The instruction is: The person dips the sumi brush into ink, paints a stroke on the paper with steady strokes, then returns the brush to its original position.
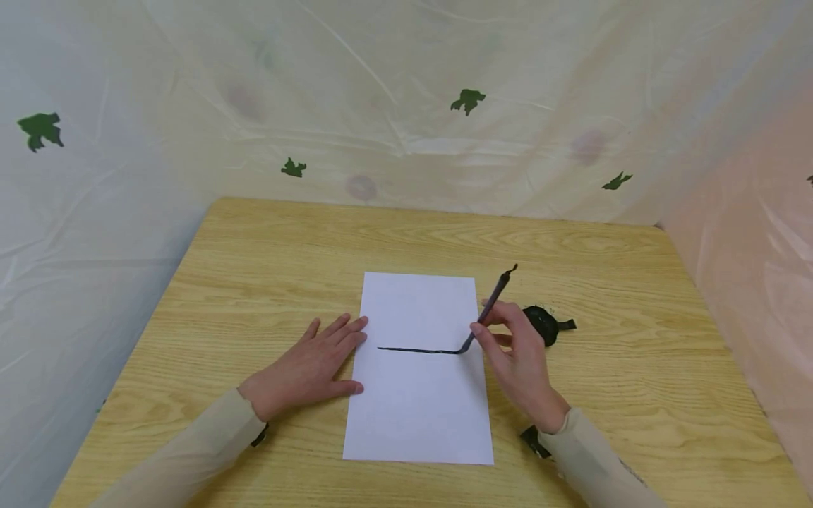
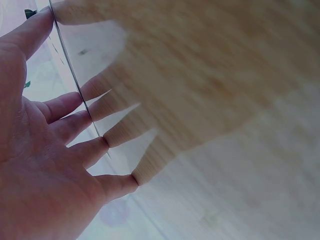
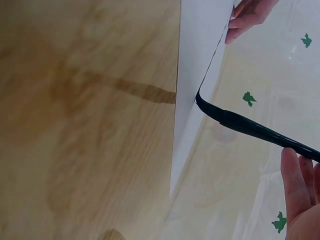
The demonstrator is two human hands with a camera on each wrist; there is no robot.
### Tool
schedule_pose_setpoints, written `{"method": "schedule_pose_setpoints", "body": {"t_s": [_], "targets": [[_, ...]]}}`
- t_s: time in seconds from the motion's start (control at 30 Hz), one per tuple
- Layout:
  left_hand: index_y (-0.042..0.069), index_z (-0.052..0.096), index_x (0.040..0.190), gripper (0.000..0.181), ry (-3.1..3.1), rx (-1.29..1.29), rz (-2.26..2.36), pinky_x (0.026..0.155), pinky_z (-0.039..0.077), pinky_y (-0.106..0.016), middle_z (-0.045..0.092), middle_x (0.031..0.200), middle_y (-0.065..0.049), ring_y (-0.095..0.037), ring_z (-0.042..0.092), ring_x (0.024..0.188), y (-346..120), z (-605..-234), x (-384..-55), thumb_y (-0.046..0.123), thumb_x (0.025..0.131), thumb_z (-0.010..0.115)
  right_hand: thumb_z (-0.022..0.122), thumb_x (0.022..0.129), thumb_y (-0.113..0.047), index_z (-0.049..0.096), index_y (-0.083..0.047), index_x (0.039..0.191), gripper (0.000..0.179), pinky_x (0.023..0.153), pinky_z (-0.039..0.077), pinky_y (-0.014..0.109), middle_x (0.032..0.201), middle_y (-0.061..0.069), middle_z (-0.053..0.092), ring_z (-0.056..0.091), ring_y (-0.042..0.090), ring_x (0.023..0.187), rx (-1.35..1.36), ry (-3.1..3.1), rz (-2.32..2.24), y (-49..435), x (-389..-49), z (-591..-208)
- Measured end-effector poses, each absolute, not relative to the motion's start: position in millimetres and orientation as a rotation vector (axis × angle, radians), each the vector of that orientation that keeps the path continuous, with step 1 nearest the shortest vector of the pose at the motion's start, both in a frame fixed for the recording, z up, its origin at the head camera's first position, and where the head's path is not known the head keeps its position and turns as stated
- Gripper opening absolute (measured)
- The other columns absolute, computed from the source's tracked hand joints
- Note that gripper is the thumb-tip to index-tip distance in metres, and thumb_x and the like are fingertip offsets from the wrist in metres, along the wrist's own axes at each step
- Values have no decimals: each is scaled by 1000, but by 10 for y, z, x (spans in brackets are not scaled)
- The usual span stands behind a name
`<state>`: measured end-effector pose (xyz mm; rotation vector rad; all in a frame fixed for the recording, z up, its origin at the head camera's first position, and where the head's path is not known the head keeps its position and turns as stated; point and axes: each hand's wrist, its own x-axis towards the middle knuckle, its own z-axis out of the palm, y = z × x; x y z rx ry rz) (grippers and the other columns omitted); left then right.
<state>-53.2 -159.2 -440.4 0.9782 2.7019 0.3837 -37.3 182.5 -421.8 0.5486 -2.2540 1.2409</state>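
A white sheet of paper (image 1: 413, 416) lies on the wooden table, and a thin black line (image 1: 416, 350) crosses it from left to right. My right hand (image 1: 521, 363) pinches a dark ink brush (image 1: 495, 295) over the sheet's right side. In the right wrist view the bristles (image 3: 207, 108) bend against the paper at the line's end. Spread flat, my left hand (image 1: 311, 370) rests on the table, its fingertips and thumb at the sheet's left edge. The left wrist view shows its palm (image 2: 50, 165) with straight fingers.
A round black dish (image 1: 543, 326) with a short handle sits right of the sheet, partly behind my right hand. Bare tabletop (image 1: 635, 353) extends on both sides. Pale sheeting with green bird shapes (image 1: 468, 101) hangs around the table's back and sides.
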Motion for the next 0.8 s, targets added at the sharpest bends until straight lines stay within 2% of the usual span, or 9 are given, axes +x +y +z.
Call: {"method": "schedule_pose_setpoints", "body": {"t_s": [0.33, 0.57, 0.7, 0.8], "targets": [[3, 44, 155, 85, 2702, 981, 386, 117, 20, -72, 27, 170, -9, -35, 21, 157, -1590, -4411, -535, 54, 93, 72, 77, 83, 16, 62, 1, 127, 50, 76, 56, 14, 101, 8, 67, 66, 12, 96, 522, -2268, 1248, 1839, -360, -4213], [3, 43, 155, 85, 2703, 989, 383, 117, 20, -72, 27, 170, -9, -35, 21, 157, -1590, -4413, -538, 54, 94, 71, 77, 81, 19, 60, 5, 128, 51, 72, 56, 15, 100, 11, 67, 65, 10, 93, 551, -2182, 1277, 1863, -362, -4170], [3, 44, 155, 84, 2707, 994, 386, 117, 20, -72, 28, 170, -9, -36, 21, 156, -1595, -4423, -539, 53, 94, 72, 75, 92, 2, 57, 11, 127, 40, 71, 56, 14, 97, 16, 65, 65, 5, 91, 587, -2087, 1350, 1902, -372, -4119], [2, 44, 154, 84, 2709, 996, 386, 116, 20, -73, 28, 169, -10, -36, 22, 156, -1595, -4425, -539, 53, 94, 72, 71, 98, -11, 53, 16, 128, 43, 73, 57, 16, 96, 18, 63, 67, 4, 89, 616, -2014, 1408, 1928, -375, -4069]]}}
